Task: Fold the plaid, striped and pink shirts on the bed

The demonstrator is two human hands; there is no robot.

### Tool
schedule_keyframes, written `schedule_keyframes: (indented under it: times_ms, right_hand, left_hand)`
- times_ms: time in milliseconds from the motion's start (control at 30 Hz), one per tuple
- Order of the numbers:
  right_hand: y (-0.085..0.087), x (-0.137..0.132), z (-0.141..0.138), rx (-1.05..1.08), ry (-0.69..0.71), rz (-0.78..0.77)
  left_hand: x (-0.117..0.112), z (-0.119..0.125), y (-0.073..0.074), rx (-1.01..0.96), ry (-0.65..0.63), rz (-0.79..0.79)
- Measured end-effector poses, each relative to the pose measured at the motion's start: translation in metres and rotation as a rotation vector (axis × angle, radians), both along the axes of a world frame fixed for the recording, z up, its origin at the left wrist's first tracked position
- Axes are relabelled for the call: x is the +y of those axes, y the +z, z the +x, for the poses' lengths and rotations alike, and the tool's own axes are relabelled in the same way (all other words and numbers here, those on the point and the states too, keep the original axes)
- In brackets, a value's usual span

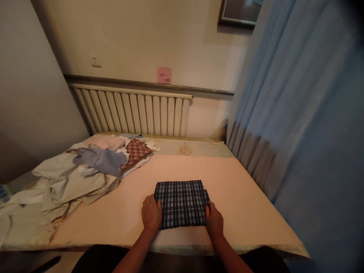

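Observation:
A dark blue plaid cloth [181, 203], folded into a neat rectangle, lies on the pink-covered bed [241, 197] close to its near edge. My left hand [151, 215] grips the cloth's left side with fingers curled under the edge. My right hand [214, 221] holds the right side the same way, fingers tucked against the fold. Both forearms reach in from the bottom of the view.
A heap of unfolded clothes [71, 178] covers the bed's left part: striped shirts, a blue garment, a pink one and a red patterned piece [135, 151]. A white radiator [133, 112] runs along the far wall. A blue curtain [298, 113] hangs on the right.

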State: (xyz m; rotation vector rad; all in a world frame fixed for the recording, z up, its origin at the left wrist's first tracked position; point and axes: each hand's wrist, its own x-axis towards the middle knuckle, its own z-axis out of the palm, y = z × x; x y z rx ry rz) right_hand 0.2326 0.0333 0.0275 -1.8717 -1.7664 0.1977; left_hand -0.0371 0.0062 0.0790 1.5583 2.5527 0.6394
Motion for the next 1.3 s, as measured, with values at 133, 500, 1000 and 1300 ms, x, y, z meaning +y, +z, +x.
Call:
schedule_keyframes:
  times_ms: [133,500,1000,1300]
  right_hand:
    - [-0.003,0.001,0.000,-0.019,-0.010,0.002]
    - [-0.005,0.004,-0.001,-0.001,-0.007,0.005]
    - [-0.010,-0.003,0.003,0.030,-0.035,0.054]
    - [0.010,0.004,-0.004,0.009,0.030,0.394]
  left_hand:
    - [0.006,0.023,0.001,0.162,-0.289,0.194]
    - [0.030,0.040,-0.046,0.246,-0.546,0.105]
    - [0.021,0.038,-0.038,0.337,-0.361,0.174]
    - [0.021,0.039,-0.037,0.338,-0.366,0.174]
